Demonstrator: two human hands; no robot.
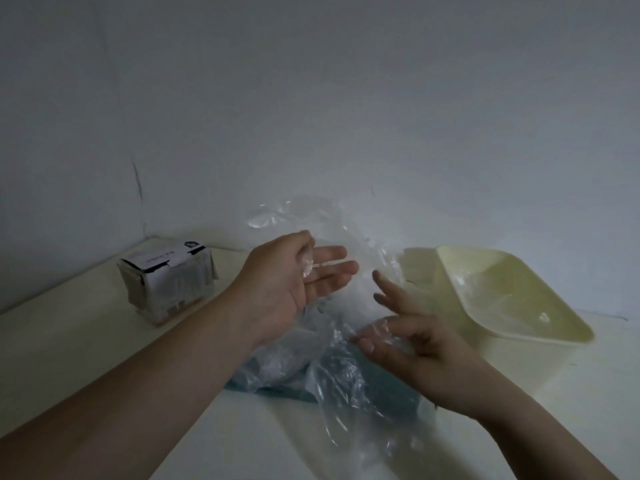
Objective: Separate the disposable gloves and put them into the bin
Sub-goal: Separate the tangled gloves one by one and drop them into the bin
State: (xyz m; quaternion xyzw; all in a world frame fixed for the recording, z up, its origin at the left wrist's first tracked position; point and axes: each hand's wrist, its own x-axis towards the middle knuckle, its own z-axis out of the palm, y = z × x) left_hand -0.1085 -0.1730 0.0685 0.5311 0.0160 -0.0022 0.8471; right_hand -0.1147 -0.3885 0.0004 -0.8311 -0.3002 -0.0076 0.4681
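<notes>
Clear, crinkled disposable gloves [332, 233] are held up between my two hands above the table. My left hand [294, 282] pinches the upper sheet between thumb and fingers, its palm turned right. My right hand [405, 337] is lower and to the right, with thin film draped over its thumb and fingers; a lower glove [343, 393] hangs from it down to the table. The cream plastic bin [519, 323] stands to the right with a clear glove lying inside it.
A torn white cardboard box [169, 282] stands at the left near the wall corner. A blue-green packet [277, 379] lies on the table under the hanging film. A pale wall rises right behind the table.
</notes>
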